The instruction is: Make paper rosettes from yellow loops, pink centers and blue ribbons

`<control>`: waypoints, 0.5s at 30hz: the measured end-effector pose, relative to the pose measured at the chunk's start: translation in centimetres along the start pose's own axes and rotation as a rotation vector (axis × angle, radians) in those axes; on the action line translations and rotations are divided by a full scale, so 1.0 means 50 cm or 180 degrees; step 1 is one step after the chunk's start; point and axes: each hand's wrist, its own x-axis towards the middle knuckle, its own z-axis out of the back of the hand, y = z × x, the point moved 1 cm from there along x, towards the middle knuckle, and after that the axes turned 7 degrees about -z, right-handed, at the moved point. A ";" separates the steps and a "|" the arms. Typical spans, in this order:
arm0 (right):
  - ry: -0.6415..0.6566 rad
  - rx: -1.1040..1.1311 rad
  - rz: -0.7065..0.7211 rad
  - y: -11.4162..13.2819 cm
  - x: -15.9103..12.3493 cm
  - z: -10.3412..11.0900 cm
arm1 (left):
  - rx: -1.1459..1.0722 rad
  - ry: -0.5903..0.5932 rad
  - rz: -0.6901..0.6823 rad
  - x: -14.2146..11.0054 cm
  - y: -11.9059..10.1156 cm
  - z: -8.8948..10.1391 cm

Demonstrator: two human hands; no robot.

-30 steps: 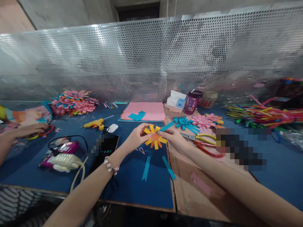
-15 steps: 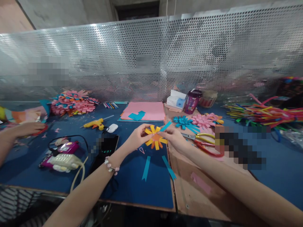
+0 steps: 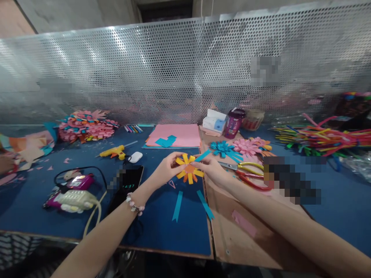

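Observation:
An orange and yellow paper flower (image 3: pixel 189 175) is held up over the table in my left hand (image 3: pixel 169 166), its fingers closed on the flower's left edge. My right hand (image 3: pixel 215 169) pinches a blue paper strip (image 3: pixel 203 155) at the flower's right side. The strip's far end sticks out above my fingers; its near end is hidden. Below the flower, a notched blue strip (image 3: pixel 177 206) lies on the blue tabletop, and a second notched strip (image 3: pixel 205 204) rests near the board seam. Scissors (image 3: pixel 252 170) with red and yellow handles lie right of my right hand.
At left are a yellow glue gun (image 3: pixel 114 151), a white case (image 3: pixel 135 157), a phone (image 3: pixel 130 181) and a corded purple device (image 3: pixel 72 193). Pink paper sheets (image 3: pixel 185 133), finished paper flowers (image 3: pixel 222 148) and a purple cup (image 3: pixel 234 123) stand behind. Pipe cleaners (image 3: pixel 319 135) lie right. Another person's hand (image 3: pixel 5 164) shows far left.
The view has shifted slightly. My hands keep nearly the same hold on the flower and strip. The other person's hand at left has pulled back toward the frame edge.

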 end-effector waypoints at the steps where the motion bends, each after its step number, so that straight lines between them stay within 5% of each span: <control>1: 0.0005 -0.0025 0.0062 0.002 0.000 -0.001 | 0.0019 0.0004 0.0020 0.000 -0.001 0.000; 9: -0.0150 -0.0409 0.0371 0.025 -0.007 -0.001 | -0.0188 0.0023 -0.0024 0.001 0.001 0.000; 15: -0.0527 -0.1796 0.1589 0.065 -0.024 0.005 | -0.0127 -0.0369 -0.0040 0.010 0.006 0.004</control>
